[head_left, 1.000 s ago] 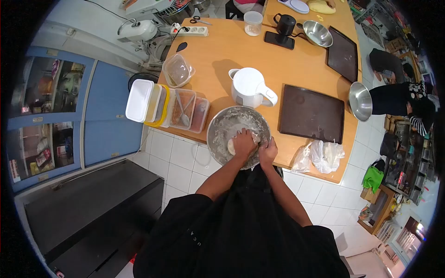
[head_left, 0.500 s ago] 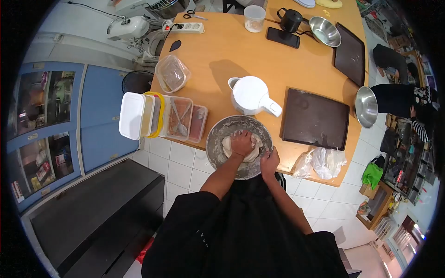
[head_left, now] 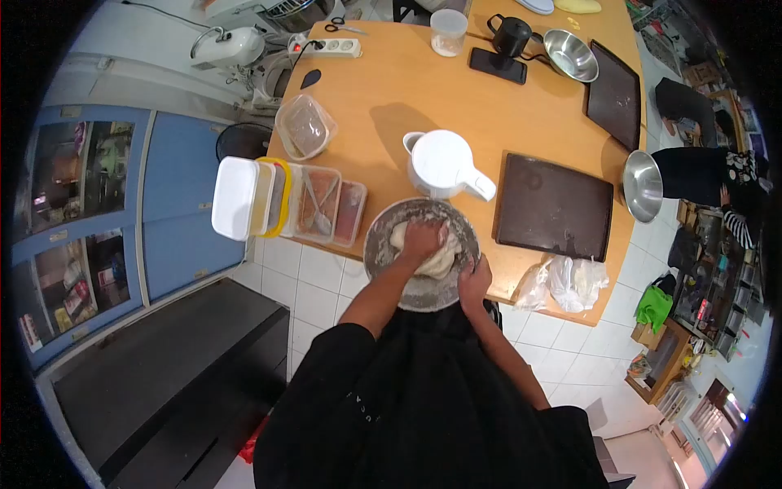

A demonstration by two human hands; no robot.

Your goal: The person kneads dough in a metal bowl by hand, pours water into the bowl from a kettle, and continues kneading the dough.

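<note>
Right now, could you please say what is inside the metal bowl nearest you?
In the metal bowl lies pale dough, the left hand on it, with whitish residue around. The dough under that hand and the bottom beneath the dough are hidden.

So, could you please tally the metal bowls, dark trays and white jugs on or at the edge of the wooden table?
Metal bowls: 3 (mixing bowl, far bowl, right-edge bowl)
Dark trays: 2 (near tray, far tray)
White jug: 1
Total: 6
</note>
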